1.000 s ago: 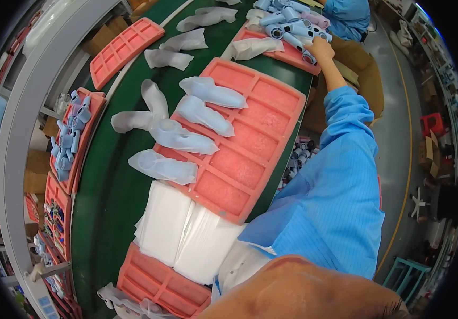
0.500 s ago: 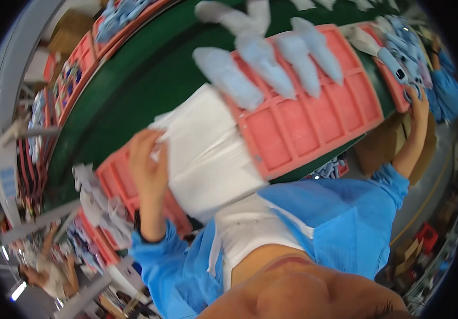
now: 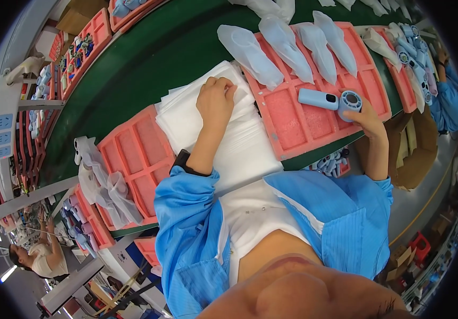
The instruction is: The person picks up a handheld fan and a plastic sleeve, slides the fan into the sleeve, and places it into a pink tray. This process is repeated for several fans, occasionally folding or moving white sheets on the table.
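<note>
Your left hand [image 3: 215, 102] rests on the white sleeves [image 3: 245, 151], its fingers curled; whether they pinch one cannot be told. The fingers of your right hand [image 3: 366, 118] grip the blue device [image 3: 318, 99] over the pink tray [image 3: 284, 120], near four sleeved items [image 3: 319, 53]. The device is now clear of the far pile [image 3: 414, 59], placing it within working reach of the sleeves.

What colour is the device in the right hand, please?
The device is mostly light blue, clearest in the head view.
</note>
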`<state>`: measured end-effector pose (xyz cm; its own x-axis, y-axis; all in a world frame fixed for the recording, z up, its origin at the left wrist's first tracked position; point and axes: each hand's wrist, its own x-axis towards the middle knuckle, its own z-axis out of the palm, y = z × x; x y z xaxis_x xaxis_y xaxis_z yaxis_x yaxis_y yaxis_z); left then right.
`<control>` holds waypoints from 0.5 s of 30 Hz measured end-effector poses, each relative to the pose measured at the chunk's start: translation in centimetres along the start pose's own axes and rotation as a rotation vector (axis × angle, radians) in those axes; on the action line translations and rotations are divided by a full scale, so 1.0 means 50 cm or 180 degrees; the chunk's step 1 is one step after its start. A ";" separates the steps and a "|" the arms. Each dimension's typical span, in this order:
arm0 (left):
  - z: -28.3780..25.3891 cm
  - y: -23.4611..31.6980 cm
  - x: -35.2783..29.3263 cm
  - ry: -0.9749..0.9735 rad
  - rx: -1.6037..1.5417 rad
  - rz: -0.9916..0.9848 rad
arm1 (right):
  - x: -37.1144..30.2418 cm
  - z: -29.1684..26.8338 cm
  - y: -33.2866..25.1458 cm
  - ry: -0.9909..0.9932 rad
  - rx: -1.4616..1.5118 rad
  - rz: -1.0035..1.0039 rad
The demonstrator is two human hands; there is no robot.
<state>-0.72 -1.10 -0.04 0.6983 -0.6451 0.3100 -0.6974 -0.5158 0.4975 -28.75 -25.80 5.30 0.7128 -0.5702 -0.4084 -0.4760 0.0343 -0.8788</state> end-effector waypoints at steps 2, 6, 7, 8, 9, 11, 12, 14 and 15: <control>-0.015 -0.005 -0.001 -0.0145 -0.0687 -0.0405 | -0.004 0.002 -0.014 0.0149 -0.0335 -0.0733; -0.053 -0.011 -0.009 -0.0134 -0.1618 -0.0637 | -0.015 0.041 -0.100 -0.0024 -0.0430 -0.1652; -0.064 -0.006 -0.014 -0.0093 -0.1922 -0.0655 | -0.020 0.060 -0.128 -0.0145 -0.0404 -0.1926; -0.077 0.003 -0.020 -0.0087 -0.1915 -0.0647 | -0.018 0.085 -0.153 -0.0144 -0.0398 -0.1937; -0.093 0.018 -0.022 -0.0126 -0.2180 -0.0696 | -0.016 0.111 -0.182 -0.0309 -0.0693 -0.2151; -0.131 0.046 -0.030 -0.0187 -0.2708 -0.0798 | -0.001 0.161 -0.223 -0.0480 -0.0999 -0.2387; -0.149 0.056 -0.035 -0.0149 -0.2697 -0.0790 | 0.011 0.183 -0.241 -0.0825 -0.1068 -0.2588; -0.181 0.074 -0.044 0.0174 -0.3352 -0.0664 | 0.031 0.228 -0.269 -0.1206 -0.1142 -0.2828; -0.196 0.084 -0.048 0.0346 -0.3676 -0.0587 | 0.041 0.253 -0.277 -0.1212 -0.1259 -0.3178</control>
<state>-3.74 3.83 9.24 0.8226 -0.5338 0.1962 -0.0631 0.2571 0.9643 -14.19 -17.08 13.49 0.9423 0.0910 0.3221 0.3108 -0.5948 -0.7413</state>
